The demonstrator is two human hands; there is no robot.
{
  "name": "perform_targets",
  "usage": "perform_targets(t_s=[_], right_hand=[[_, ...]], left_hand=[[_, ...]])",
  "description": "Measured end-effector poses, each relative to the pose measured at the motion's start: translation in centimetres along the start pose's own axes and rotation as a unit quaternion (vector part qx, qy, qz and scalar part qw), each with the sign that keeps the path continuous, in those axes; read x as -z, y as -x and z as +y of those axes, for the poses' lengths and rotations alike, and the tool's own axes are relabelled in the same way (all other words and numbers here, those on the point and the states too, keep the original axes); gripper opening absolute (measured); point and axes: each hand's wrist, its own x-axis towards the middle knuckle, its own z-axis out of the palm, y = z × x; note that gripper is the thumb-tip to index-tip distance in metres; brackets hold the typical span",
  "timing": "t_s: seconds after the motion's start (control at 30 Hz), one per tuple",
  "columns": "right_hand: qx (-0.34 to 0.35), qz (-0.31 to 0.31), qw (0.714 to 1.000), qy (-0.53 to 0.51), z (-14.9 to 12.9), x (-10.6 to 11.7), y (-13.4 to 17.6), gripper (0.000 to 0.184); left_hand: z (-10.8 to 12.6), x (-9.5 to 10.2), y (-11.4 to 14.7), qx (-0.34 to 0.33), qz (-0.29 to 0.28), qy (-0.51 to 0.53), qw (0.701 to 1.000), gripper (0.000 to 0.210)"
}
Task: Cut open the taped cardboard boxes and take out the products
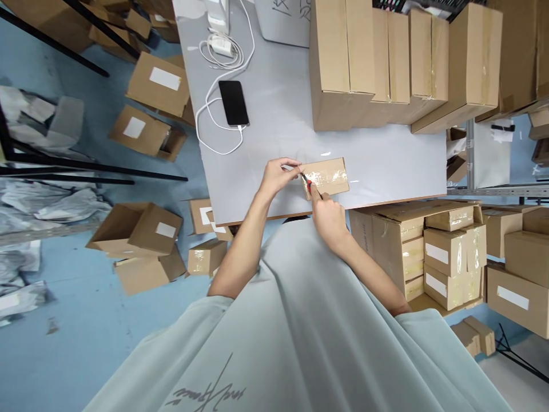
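Observation:
A small taped cardboard box (329,175) lies on the grey table near its front edge, with shiny clear tape across its top. My right hand (329,220) is closed around a red and black utility knife (308,184), held over the box's left end. The knife's tip points up and left, towards my other hand. At the box's upper left corner is my left hand (278,174), its fingers bent and the thumb and forefinger pinching there. Whether the knife's tip touches the tape is too small to tell.
Tall cardboard boxes (343,63) stand in a row at the back right. A phone (234,103) with a white cable (210,109) lies back left, near a laptop (285,23). Stacked boxes (446,252) fill the lower right; open cartons (146,229) sit on the left.

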Motion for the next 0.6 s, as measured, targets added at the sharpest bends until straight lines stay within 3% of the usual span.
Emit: perform_targets(t_s=[0.2,0.6], right_hand=[[0.0,0.005,1.0,0.006,-2.2,1.2,-0.2,0.066],[0.005,-0.02,1.0,0.004,-2.2,1.4,0.8,0.062]], left_hand=[[-0.2,-0.6,0.5,0.01,0.035,0.007,0.999,0.034],[-0.3,-1.6,1.1,0.033,0.071,0.003,0.997,0.028]])
